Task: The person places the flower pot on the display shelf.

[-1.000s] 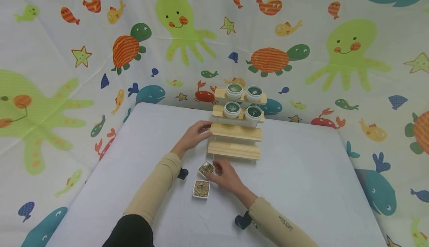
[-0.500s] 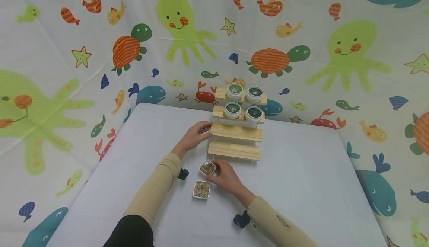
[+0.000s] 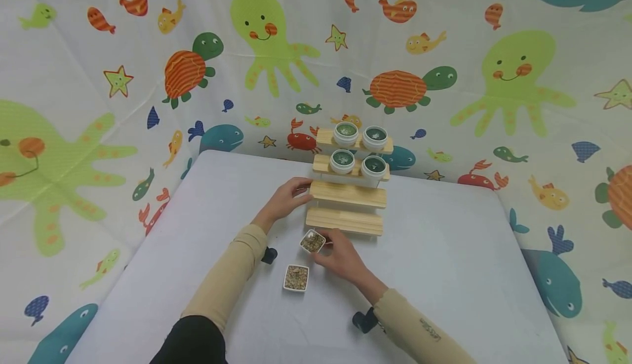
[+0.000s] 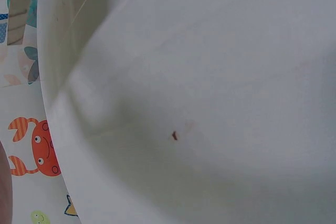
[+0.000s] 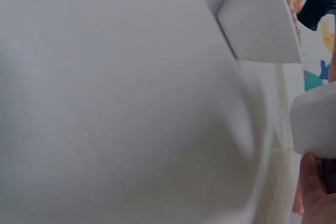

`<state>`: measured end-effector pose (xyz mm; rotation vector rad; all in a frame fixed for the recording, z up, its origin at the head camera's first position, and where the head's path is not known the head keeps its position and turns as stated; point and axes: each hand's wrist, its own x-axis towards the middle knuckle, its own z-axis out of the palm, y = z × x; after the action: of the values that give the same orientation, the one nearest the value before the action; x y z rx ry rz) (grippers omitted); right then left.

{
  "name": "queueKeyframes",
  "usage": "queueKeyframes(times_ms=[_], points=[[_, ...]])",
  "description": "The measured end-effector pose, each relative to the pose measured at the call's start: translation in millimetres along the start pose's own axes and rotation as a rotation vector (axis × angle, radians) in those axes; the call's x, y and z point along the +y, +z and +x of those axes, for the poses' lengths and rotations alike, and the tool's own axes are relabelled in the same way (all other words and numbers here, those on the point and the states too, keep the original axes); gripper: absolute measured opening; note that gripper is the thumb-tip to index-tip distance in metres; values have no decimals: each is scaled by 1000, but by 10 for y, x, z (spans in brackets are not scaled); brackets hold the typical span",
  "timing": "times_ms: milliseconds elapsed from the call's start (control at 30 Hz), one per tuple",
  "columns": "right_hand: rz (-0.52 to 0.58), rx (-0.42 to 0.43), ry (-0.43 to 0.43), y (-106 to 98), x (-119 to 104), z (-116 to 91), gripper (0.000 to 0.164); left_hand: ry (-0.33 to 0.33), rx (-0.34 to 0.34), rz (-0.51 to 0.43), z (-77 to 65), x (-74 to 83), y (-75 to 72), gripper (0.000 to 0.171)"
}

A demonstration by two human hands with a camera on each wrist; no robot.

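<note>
My right hand (image 3: 340, 257) pinches a small white square bowl (image 3: 314, 241) by its sides. Brownish, gravel-like bits fill the bowl. In the right wrist view the held bowl (image 5: 315, 121) appears at the right edge, raised off the table, with fingertips (image 5: 310, 174) against it. A second matching bowl (image 3: 296, 278) of similar bits stands on the table in front of it. My left hand (image 3: 285, 202) grips the left end of a tiered wooden stand (image 3: 348, 194) at its second step from the front. The left wrist view shows almost nothing of that hand.
On the stand's two back steps sit several round white pots (image 3: 343, 161) with dark green tops. The two front steps are bare wood. A white cloth covers the table (image 3: 444, 254). Behind it hangs a curtain (image 3: 306, 51) printed with sea animals.
The right hand has lifted its bowl and moved it slightly up and right, towards the stand's front step. The left hand keeps its place on the stand.
</note>
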<state>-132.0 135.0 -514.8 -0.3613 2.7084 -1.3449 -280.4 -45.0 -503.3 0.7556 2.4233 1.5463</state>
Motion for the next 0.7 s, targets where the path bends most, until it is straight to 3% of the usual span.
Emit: queueKeyframes(times_ms=[333, 700], points=[[6, 41, -26, -222, -104, 40, 49, -31, -1, 5, 4, 12, -4, 50], [-23, 106, 5, -467, -203, 186, 50, -34, -8, -11, 19, 0, 1, 51]])
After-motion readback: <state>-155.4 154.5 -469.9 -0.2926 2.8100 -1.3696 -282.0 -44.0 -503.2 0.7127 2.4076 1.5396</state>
